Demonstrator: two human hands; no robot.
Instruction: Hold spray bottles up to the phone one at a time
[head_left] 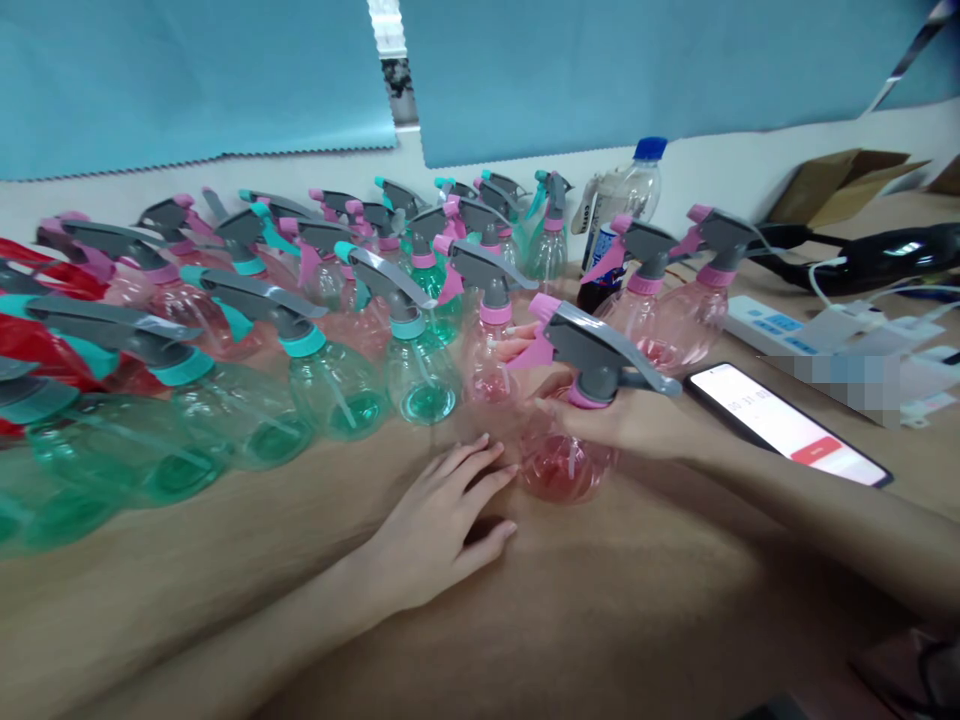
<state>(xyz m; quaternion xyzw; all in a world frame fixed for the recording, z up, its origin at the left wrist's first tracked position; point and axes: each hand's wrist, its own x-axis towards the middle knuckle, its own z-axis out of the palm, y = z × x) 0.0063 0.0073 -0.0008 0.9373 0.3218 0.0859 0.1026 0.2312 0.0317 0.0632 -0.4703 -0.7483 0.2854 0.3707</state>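
A pink spray bottle [564,462] with a grey trigger head and pink collar stands upright on the brown table [645,600]. My right hand [600,410] is wrapped round its neck and upper body, just under the trigger head. My left hand [442,520] rests on the table beside the bottle's left side, fingers stretched out and slightly apart, their tips touching or nearly touching the bottle's base. It holds nothing.
Several green and pink spray bottles [420,370] crowd the table behind and to the left. Two more pink ones [675,320] stand right of centre, before a clear water bottle [626,195]. A lit phone [787,420] lies at right, with a power strip [772,325] and cables beyond.
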